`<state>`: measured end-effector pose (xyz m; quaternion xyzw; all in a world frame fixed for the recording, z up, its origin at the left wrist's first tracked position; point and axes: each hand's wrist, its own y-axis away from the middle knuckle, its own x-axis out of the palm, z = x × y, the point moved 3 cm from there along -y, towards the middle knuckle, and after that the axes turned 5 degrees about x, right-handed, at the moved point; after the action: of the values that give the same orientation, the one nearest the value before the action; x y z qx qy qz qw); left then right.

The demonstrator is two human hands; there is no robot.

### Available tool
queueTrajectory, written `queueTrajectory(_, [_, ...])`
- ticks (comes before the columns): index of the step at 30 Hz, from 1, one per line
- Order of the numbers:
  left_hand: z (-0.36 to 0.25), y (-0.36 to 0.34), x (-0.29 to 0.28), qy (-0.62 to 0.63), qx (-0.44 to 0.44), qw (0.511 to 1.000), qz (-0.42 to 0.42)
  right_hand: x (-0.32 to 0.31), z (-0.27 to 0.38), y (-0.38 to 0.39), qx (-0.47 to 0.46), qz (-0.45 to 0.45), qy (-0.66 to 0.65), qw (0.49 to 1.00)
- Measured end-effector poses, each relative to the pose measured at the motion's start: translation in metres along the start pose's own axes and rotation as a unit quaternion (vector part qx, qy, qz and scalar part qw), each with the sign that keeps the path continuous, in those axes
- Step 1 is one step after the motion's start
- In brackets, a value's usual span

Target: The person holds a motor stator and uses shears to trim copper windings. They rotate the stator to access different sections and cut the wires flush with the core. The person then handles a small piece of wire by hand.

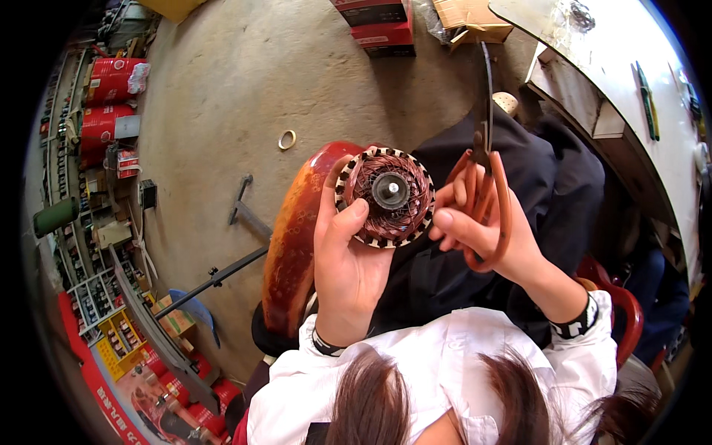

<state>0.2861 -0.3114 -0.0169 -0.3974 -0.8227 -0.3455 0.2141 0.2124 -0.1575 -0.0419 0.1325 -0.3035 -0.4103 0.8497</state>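
My left hand (345,271) grips a wire-wound motor armature (400,215) by its rim, the thumb lying over the near left edge. The armature has reddish copper windings, a ring of black and cream slots round the rim and a dark hub with a bright shaft end in the middle. Just to its right, my right hand (504,233) holds a pair of scissors (483,148) with orange-brown loop handles. Their blades point away from me and look closed. The right thumb and fingertips come close together beside the armature's rim; whether they pinch a fine wire cannot be made out.
A glossy wooden armrest (289,252) stands left of my lap. A tape roll (282,144) and a black metal stand (245,215) are on the floor beyond. Red drums (111,81) line the left; a white table (615,59) is at right, boxes (382,33) ahead.
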Motion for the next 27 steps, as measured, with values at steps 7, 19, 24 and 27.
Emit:
queueTrajectory(7, [0.000,0.005,0.000,0.025,0.064,0.998,0.012,0.019,-0.009,-0.013,-0.017,-0.015,-0.101,0.995])
queueTrajectory(19, [-0.025,0.022,0.008,-0.244,0.072,0.964,0.074,0.014,0.009,-0.030,-0.080,0.127,-0.012,0.989])
queueTrajectory(24, [-0.047,0.025,-0.008,-0.203,-0.035,0.971,0.123,0.031,0.016,-0.039,-0.061,0.157,0.084,0.982])
queueTrajectory(27, [-0.058,0.025,-0.016,-0.238,-0.087,0.963,0.093,0.037,0.024,-0.042,-0.072,0.175,0.151,0.970])
